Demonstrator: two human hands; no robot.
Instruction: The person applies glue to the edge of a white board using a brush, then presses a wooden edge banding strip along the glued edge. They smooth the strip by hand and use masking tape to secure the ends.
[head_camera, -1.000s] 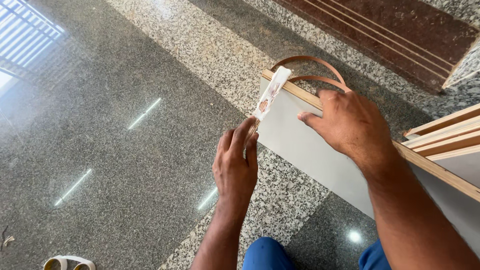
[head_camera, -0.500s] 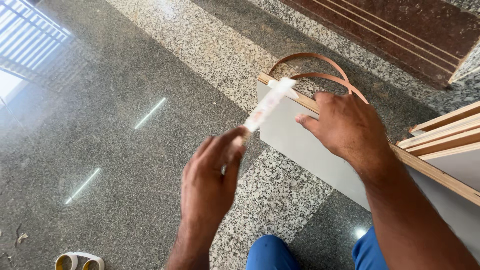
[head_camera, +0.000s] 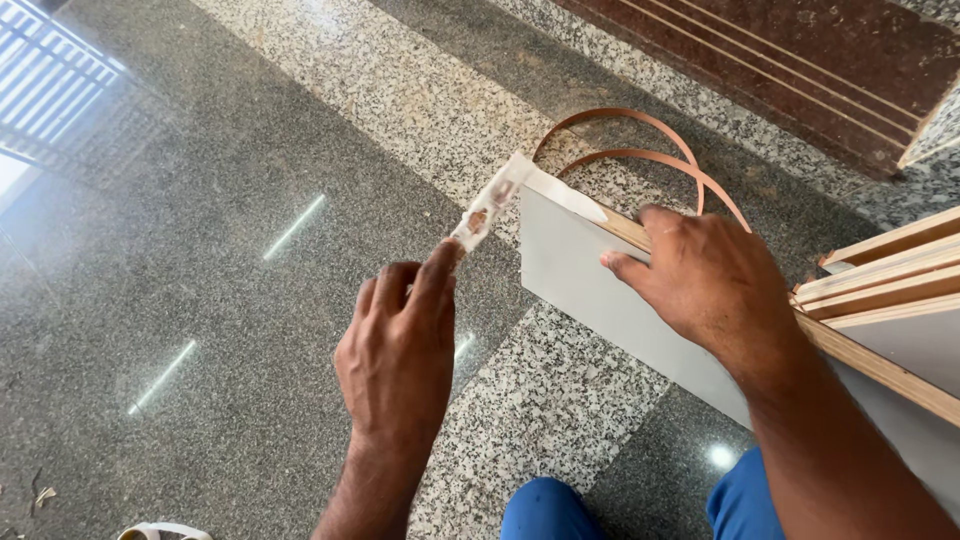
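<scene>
Already the white strip (head_camera: 492, 208) is peeled back from the corner of the grey board (head_camera: 590, 290), near the middle of the head view. The left hand (head_camera: 400, 350) pinches the strip's free end between thumb and fingers and holds it taut, up and away toward the upper left. The right hand (head_camera: 715, 290) lies flat, fingers spread, pressing on the board's upper edge, where a bare wood-coloured core (head_camera: 625, 228) shows. I would judge the job barely begun: only the corner has come free, and whether strip remains along the rest of the edge is hidden under the right hand and arm. A loop of brown edge band (head_camera: 640, 155) lies on the speckled stone floor (head_camera: 250, 300) just behind the board, and more boards (head_camera: 890, 270) are stacked at the right.

Against the picture from 1 second ago, the left hand has moved off the board's corner and drawn back to the left, stretching the strip out longer; the right hand has kept its place.
</scene>
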